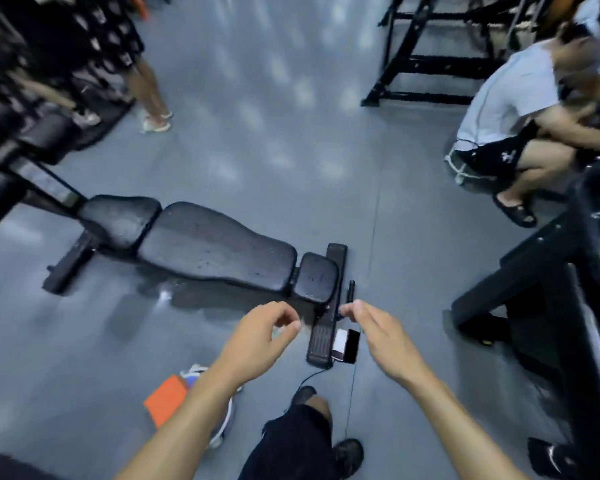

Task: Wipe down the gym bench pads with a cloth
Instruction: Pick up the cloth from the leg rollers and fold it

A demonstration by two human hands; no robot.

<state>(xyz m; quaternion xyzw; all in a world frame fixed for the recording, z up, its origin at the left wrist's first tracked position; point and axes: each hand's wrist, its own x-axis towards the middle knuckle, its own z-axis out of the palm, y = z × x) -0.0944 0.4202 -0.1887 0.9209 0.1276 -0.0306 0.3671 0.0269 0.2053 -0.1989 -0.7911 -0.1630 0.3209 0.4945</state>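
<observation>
The bench [201,247] is lying across the grey floor [278,133], its black pads spreading left and far from both hands. The left hand [262,336] and right hand [378,332] are hovering above its near end, fingers loosely curling, seemingly gripping nothing. An orange cloth [167,400], perhaps, is lying near-left.

We note the black padded gym bench [201,247] lying flat across the frame's left-centre: three pads, small seat pad upper left, long back pad middle, small head pad right. Surfaces carry speckled droplets.
</observation>
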